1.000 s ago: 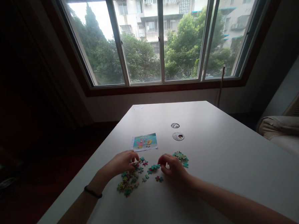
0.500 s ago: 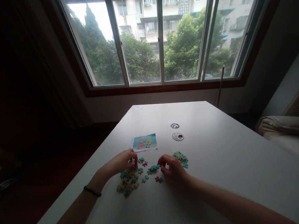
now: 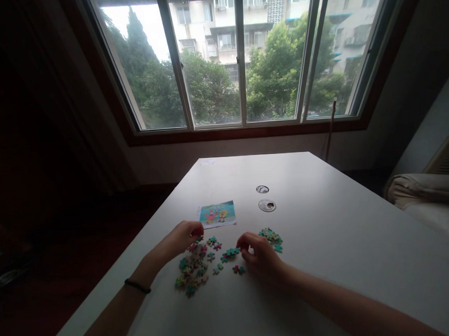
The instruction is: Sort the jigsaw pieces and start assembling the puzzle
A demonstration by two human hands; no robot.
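Note:
My left hand [image 3: 184, 237] is over the upper edge of a mixed pile of jigsaw pieces [image 3: 192, 272]. Its thumb and fingers are pinched together, and whatever they hold is hidden. My right hand [image 3: 259, 254] rests on the table with curled fingers, the tips at the right end of a small teal strip of joined jigsaw pieces [image 3: 232, 252]. Between the hands lie several loose pieces, among them a pink and teal one [image 3: 238, 270]. A second heap of mostly green and teal pieces [image 3: 271, 237] sits just beyond my right hand.
A cartoon picture sheet [image 3: 217, 214] lies flat beyond the pieces. Two round inset discs [image 3: 267, 205] are in the white table [image 3: 325, 223] farther back. A window [image 3: 219, 63] faces the table, and a pale sofa [image 3: 429, 192] stands at the right.
My left hand has lifted slightly up and to the left, uncovering more of the pile. My right hand and the strip by it stay in place.

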